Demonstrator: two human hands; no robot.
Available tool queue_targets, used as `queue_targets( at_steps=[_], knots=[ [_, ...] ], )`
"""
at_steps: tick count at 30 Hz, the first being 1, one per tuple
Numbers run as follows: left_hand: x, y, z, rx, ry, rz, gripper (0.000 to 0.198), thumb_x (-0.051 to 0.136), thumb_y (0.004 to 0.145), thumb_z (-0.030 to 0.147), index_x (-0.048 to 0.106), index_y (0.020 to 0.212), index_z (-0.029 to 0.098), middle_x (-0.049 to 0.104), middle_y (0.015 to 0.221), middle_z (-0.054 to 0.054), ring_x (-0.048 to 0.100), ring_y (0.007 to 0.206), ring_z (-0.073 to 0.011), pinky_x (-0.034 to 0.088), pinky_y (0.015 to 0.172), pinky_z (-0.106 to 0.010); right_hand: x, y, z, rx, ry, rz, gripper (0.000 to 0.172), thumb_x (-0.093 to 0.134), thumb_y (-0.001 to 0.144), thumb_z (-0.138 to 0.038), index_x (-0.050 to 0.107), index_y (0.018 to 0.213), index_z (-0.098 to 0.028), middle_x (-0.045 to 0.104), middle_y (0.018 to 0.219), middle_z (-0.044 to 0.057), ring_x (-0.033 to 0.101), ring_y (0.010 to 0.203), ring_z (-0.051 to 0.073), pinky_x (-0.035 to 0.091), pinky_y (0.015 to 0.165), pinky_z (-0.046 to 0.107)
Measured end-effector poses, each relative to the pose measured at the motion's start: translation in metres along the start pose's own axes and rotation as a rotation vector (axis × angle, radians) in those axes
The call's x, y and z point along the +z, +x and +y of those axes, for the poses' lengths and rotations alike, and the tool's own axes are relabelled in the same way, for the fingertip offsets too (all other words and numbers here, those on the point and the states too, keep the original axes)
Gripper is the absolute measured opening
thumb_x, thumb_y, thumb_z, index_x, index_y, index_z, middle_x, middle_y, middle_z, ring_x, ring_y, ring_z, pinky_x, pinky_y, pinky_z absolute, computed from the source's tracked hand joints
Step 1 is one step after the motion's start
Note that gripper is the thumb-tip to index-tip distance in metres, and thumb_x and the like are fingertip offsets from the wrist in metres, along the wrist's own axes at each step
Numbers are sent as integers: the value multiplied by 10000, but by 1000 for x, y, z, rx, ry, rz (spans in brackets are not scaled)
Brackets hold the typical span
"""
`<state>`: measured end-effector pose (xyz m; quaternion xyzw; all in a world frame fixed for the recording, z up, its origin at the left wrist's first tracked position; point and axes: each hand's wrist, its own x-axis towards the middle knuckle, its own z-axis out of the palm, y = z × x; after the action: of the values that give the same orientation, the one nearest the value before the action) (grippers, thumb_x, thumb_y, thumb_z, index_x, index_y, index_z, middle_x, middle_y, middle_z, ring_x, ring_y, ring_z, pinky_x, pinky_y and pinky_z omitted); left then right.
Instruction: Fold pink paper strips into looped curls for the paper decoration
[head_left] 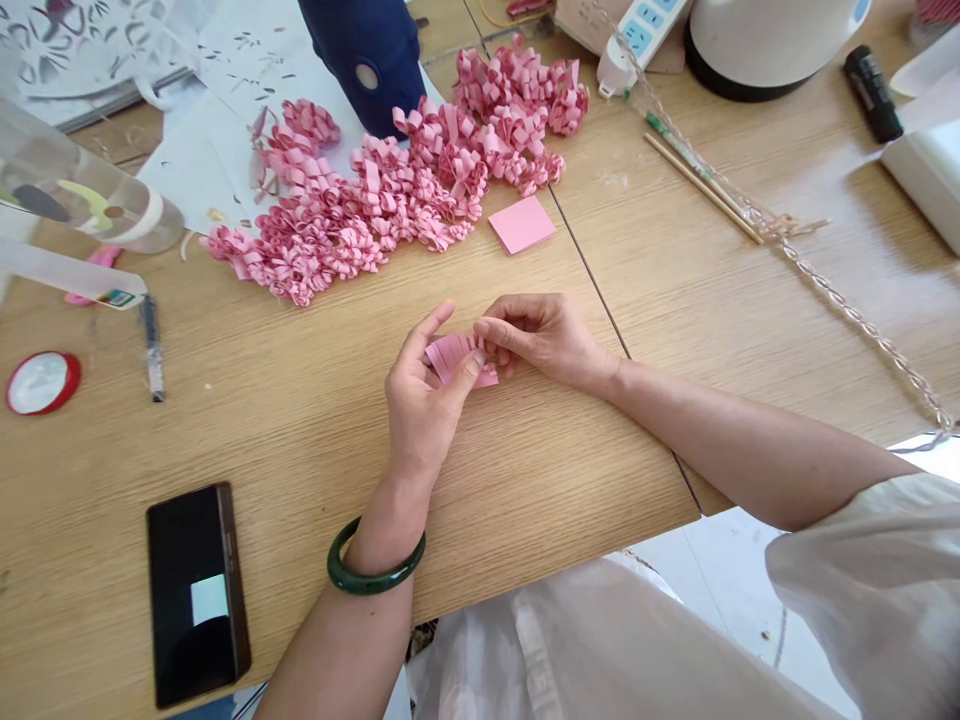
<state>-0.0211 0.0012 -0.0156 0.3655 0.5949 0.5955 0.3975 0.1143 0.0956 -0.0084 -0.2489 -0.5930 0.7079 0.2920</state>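
Note:
A small piece of pink paper (pixel 448 355), cut into a fringe of narrow strips, is held above the table. My left hand (pixel 424 400) grips it between thumb and fingers, the index finger raised behind it. My right hand (pixel 544 340) pinches at the strips along the paper's right edge, thumb and index finger together. A dark green bangle (pixel 375 580) circles my left wrist. Just beyond my hands lies a flat pink paper pad (pixel 522 225). Behind it stretches a heap of curled pink paper flowers (pixel 360 205).
A dark blue cup (pixel 367 60) stands behind the flowers. At the lower left lies a phone (pixel 191 600), with a red tape roll (pixel 43 383) and a pen (pixel 152 350) above it. Rightward are a power strip (pixel 641 40), wooden sticks (pixel 701 185), a braided cord (pixel 862 320) and a black marker (pixel 873 95).

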Motion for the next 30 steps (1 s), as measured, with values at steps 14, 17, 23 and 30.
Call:
queue_targets(
  at_steps=[14, 17, 23, 30],
  knots=[
    [-1, 0, 0, 2, 9, -17, 621, 859, 771, 375, 641, 1328, 208, 758, 1109, -97, 772, 825, -198, 675, 725, -296, 0, 1, 3, 10, -8, 9, 405, 783, 825, -505, 650, 819, -123, 628, 618, -19, 592, 524, 78, 526, 485, 191],
    [0, 0, 0, 0, 0, -15, 618, 862, 769, 359, 645, 1326, 205, 760, 1090, -91, 770, 799, -189, 675, 717, -292, 0, 1, 3, 8, -2, 22, 403, 788, 822, -504, 649, 821, -125, 630, 619, -20, 585, 524, 75, 515, 477, 186],
    [-2, 0, -1, -5, 13, -9, 590, 855, 780, 341, 655, 1323, 226, 757, 1093, -82, 773, 828, -200, 681, 739, -314, 0, 0, -1, 11, -24, 11, 414, 763, 850, -507, 647, 785, -115, 624, 619, -12, 566, 517, 65, 499, 470, 179],
    [-2, -1, 0, 1, 55, -12, 590, 840, 800, 372, 646, 1341, 237, 754, 1071, -71, 769, 846, -202, 682, 766, -328, 0, -1, 0, 5, -28, 14, 409, 754, 859, -511, 648, 778, -125, 614, 611, -21, 573, 524, 65, 503, 476, 174]
  ],
)
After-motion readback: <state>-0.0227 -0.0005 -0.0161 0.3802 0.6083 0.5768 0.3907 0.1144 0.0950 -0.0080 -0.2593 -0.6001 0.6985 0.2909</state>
